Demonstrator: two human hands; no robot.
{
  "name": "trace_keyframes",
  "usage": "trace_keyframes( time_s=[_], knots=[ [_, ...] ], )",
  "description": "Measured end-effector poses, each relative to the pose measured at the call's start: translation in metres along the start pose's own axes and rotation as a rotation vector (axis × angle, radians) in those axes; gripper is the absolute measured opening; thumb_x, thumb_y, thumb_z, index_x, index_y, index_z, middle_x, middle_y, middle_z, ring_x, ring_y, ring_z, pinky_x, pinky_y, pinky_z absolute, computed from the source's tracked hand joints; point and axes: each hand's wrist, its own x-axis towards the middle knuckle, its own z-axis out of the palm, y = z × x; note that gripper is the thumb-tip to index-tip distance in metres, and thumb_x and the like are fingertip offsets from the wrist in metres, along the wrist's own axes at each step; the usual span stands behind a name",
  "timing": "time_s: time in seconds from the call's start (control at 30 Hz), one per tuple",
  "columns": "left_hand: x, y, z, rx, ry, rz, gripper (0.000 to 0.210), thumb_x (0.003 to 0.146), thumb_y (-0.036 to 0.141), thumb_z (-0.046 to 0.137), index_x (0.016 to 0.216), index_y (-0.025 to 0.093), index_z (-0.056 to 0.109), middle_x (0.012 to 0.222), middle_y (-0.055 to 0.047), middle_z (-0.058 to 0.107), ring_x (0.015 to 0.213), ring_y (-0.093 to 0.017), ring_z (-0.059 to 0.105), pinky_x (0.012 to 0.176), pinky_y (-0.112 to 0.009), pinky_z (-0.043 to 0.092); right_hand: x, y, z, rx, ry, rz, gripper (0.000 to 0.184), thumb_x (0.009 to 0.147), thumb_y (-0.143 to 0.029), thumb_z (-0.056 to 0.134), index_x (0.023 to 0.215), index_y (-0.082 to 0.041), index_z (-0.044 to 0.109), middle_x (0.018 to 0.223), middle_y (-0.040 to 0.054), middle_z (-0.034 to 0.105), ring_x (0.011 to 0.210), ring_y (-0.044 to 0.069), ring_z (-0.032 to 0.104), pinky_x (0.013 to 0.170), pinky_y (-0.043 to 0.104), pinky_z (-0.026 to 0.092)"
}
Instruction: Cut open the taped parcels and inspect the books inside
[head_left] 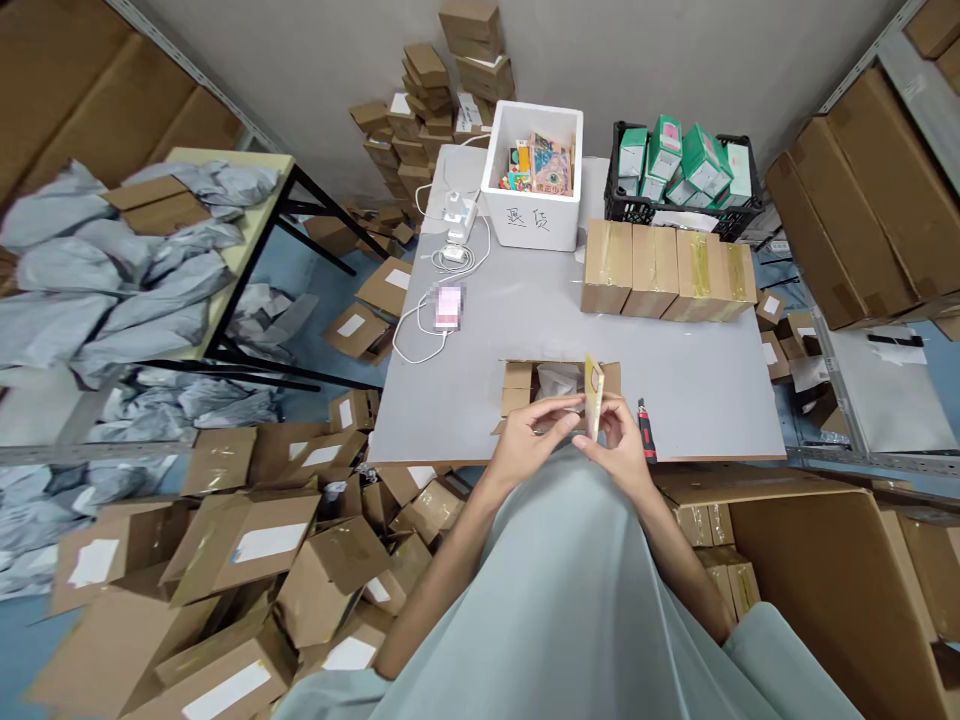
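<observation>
Between my two hands, over the table's front edge, a thin yellow box (593, 392) stands on end. My left hand (534, 437) pinches it from the left, while my right hand (619, 446) grips its right side. Just behind the hands lies an open cardboard box (517, 385) with its flaps spread and some clear plastic (559, 380) inside. A red and black utility knife (646, 430) rests on the table right of my right hand. What is printed on the yellow box is too small to read.
On the grey table (517, 300) stand a white foam box (534, 225), a row of taped cartons (652, 275) and a black crate (622, 205) of green boxes. A phone (448, 308) lies on a white cable. Opened cartons (270, 540) cover the floor at left; a large carton (825, 580) stands right.
</observation>
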Motion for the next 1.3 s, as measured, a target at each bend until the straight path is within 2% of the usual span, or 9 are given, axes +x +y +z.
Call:
trace_keyframes(
  time_s=[0.1,0.2,0.43,0.6,0.67,0.77,0.87,1.0,1.3],
  knots=[
    [0.006,-0.005,-0.004,-0.015,0.119,-0.054,0.052,0.087,0.061,0.085,0.118,0.020,0.086,0.123,-0.014,0.084,0.107,-0.029,0.080,0.094,-0.040,0.066,-0.002,-0.006,-0.003,0.180,-0.124,0.180,0.068,0.079,-0.078,0.081,0.122,-0.027,0.071,0.123,0.0118,0.079,0.118,0.035,0.074,0.095,0.045,0.064],
    [0.007,-0.005,-0.009,-0.118,0.054,-0.160,0.057,0.085,0.069,0.085,0.108,0.017,0.087,0.104,-0.012,0.085,0.094,-0.028,0.079,0.084,-0.038,0.066,-0.004,-0.012,-0.003,0.217,-0.103,0.227,0.071,0.085,-0.081,0.074,0.129,-0.026,0.075,0.117,0.0114,0.083,0.120,0.036,0.075,0.097,0.046,0.064],
    [0.002,0.004,-0.022,-0.163,-0.032,-0.176,0.055,0.081,0.071,0.087,0.092,0.017,0.085,0.091,-0.009,0.081,0.083,-0.024,0.073,0.079,-0.036,0.063,0.002,-0.015,-0.013,0.089,-0.085,0.167,0.057,0.090,-0.077,0.075,0.111,-0.024,0.079,0.112,0.0087,0.083,0.106,0.029,0.077,0.095,0.042,0.064],
    [0.001,0.007,-0.024,-0.124,-0.015,-0.124,0.048,0.080,0.066,0.090,0.084,0.018,0.083,0.086,-0.007,0.076,0.081,-0.021,0.068,0.076,-0.032,0.058,0.007,-0.011,-0.012,0.000,0.102,0.033,0.067,0.087,-0.065,0.084,0.139,-0.026,0.068,0.135,0.0132,0.077,0.125,0.029,0.073,0.103,0.042,0.063],
    [0.000,0.009,-0.022,-0.113,-0.010,-0.111,0.046,0.078,0.063,0.092,0.081,0.018,0.083,0.084,-0.006,0.075,0.080,-0.020,0.066,0.073,-0.030,0.057,0.009,-0.012,-0.010,-0.114,0.164,-0.039,0.059,0.091,-0.058,0.083,0.139,-0.027,0.070,0.142,0.0138,0.073,0.131,0.029,0.069,0.104,0.042,0.061],
    [0.000,0.011,-0.017,-0.138,-0.048,-0.113,0.045,0.075,0.062,0.095,0.081,0.019,0.085,0.085,-0.007,0.076,0.077,-0.018,0.064,0.070,-0.030,0.056,0.012,-0.015,-0.007,-0.098,0.067,-0.047,0.045,0.095,-0.055,0.079,0.131,-0.028,0.074,0.142,0.0118,0.074,0.128,0.028,0.070,0.100,0.041,0.063],
    [0.000,0.010,-0.014,-0.189,-0.078,-0.119,0.044,0.075,0.061,0.095,0.081,0.019,0.086,0.081,-0.006,0.075,0.070,-0.016,0.060,0.066,-0.028,0.054,0.014,-0.013,-0.006,0.085,-0.070,0.040,0.054,0.086,-0.053,0.090,0.131,-0.030,0.072,0.140,0.0093,0.076,0.126,0.027,0.072,0.100,0.040,0.063],
    [-0.001,0.004,-0.010,-0.221,-0.105,-0.126,0.041,0.077,0.058,0.096,0.076,0.018,0.085,0.072,-0.004,0.071,0.066,-0.014,0.057,0.063,-0.027,0.051,0.011,-0.011,-0.001,0.219,-0.076,0.113,0.069,0.070,-0.045,0.104,0.128,-0.030,0.070,0.137,0.0078,0.077,0.132,0.029,0.071,0.109,0.042,0.061],
    [-0.005,-0.003,0.003,-0.244,-0.091,-0.143,0.043,0.076,0.058,0.097,0.085,0.017,0.087,0.078,-0.005,0.076,0.063,-0.013,0.059,0.063,-0.027,0.053,0.003,-0.012,0.014,0.258,0.013,0.065,0.071,0.072,-0.050,0.102,0.129,-0.028,0.067,0.133,0.0091,0.078,0.126,0.028,0.074,0.110,0.042,0.061]
  ],
)
